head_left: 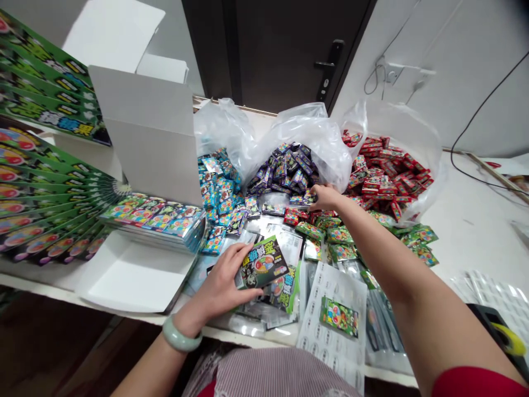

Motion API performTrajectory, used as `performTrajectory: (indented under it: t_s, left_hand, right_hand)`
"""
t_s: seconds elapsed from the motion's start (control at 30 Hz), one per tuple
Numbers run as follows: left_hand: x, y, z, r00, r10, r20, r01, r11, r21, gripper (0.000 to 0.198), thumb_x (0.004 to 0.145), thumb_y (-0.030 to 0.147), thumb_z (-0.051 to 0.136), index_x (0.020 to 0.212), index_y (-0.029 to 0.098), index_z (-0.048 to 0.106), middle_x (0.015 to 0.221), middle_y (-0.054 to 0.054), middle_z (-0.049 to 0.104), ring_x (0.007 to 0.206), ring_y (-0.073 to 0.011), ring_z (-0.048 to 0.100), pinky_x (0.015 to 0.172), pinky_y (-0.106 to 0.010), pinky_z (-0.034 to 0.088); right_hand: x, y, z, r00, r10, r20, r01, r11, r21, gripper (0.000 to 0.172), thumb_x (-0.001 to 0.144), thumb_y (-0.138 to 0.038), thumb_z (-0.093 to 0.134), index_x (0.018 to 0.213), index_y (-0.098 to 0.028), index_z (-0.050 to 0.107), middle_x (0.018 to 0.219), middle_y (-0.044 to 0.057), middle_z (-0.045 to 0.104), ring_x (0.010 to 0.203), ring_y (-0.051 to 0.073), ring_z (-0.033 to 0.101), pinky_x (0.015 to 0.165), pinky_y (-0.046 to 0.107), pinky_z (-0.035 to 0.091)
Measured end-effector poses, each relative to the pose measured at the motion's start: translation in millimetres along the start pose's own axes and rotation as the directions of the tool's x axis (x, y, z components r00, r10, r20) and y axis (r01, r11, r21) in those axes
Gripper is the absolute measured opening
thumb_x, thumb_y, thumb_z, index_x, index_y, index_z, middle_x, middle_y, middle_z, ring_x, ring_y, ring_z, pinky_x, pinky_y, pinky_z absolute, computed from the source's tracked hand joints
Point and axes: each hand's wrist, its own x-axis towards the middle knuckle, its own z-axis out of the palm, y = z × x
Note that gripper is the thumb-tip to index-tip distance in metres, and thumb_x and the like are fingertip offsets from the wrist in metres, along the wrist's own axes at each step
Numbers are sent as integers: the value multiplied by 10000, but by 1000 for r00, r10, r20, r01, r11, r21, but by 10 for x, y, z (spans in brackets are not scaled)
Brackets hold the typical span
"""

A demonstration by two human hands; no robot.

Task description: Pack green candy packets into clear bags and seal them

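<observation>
My left hand (225, 284), a pale bangle on its wrist, grips a black and green printed packet (264, 263) between thumb and fingers. Under it lie another green and black packet (285, 288) and flat clear sleeves. My right hand (326, 198) stretches forward to the small purple boxes, its bent fingers closed at a small purple box (308, 198); the fingertips are partly hidden. A pile of purple boxes (285, 168) spills from a clear plastic bag (326, 138) behind it. Small red boxes (292, 216) and green packets (341, 234) lie beside that hand.
Blue packets (223, 187) sit at left, red boxes (380, 176) in a bag at right. An opened white carton (152, 138) holds a row of packets (157, 215). Fanned green printed cards (49, 193) stand far left. A sticker sheet (330, 347) bears a green packet (339, 317).
</observation>
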Motion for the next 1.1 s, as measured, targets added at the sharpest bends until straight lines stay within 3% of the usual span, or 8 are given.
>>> performTrajectory:
  t_s: [0.07,0.17,0.23,0.3,0.43,0.53,0.83,1.1]
  left_hand:
    - [-10,-3,-16,1000,-6,-12,6,1000,-5,928,710,346,779,1472,290,251,1341,-113,431,1256,-319,461,1061,-520,422]
    - [-22,-19,-34,998,-22,-53,22,1000,-7,915,709,345,778,1465,305,265,1331,-108,438,1242,-320,471,1051,-524,428]
    - [-30,-31,-41,996,-34,-80,34,999,1,909,712,353,776,1463,309,266,1325,-108,435,1240,-322,467,1048,-534,425]
    - [-32,-35,-45,995,-33,-91,34,999,17,913,721,365,773,1468,303,251,1323,-112,425,1246,-321,451,1055,-540,412]
    - [10,3,-44,996,31,-84,-27,998,49,937,732,407,766,1483,273,221,1325,-128,408,1256,-325,425,1069,-537,390]
    - [53,54,-39,996,76,-51,-72,995,66,968,718,452,769,1488,252,216,1334,-140,399,1251,-336,425,1061,-537,392]
    - [33,122,-53,993,111,33,-111,994,4,950,697,419,783,1471,230,266,1345,-147,407,1264,-328,425,1066,-519,396]
    - [91,58,-56,975,178,134,-172,983,-59,945,665,472,787,1445,210,322,1340,-162,421,1249,-353,442,1039,-539,418]
  right_hand:
    - [-31,12,-47,999,-4,-34,5,999,36,602,574,-396,827,1082,-170,594,1116,148,587,1119,369,522,927,460,452]
    - [-247,-29,-153,988,-21,-151,40,992,124,575,673,-376,761,1160,-179,526,1215,146,513,1155,309,508,945,425,463]
    - [-538,-129,-236,951,-90,-296,176,945,276,515,755,-347,686,1202,-199,477,1240,131,487,1179,267,498,940,399,484]
    - [-904,-274,-319,888,-242,-391,404,817,412,500,759,-339,682,1202,-238,472,1237,106,493,1160,252,518,924,393,507]
    - [-1504,-539,-437,799,-535,-275,601,717,352,530,764,-330,699,1245,-262,488,1377,120,426,1286,297,437,1035,479,433]
    - [-1636,-615,-455,752,-625,-209,659,703,267,528,765,-311,703,1255,-259,515,1385,129,448,1311,312,412,1041,518,417]
    - [-1626,-623,-504,705,-705,-73,696,670,258,546,737,-328,743,1250,-243,576,1352,124,514,1239,278,498,996,439,470]
    - [-1592,-648,-589,704,-710,26,686,688,238,474,753,-322,726,1197,-196,614,1255,142,554,1131,279,546,941,431,486]
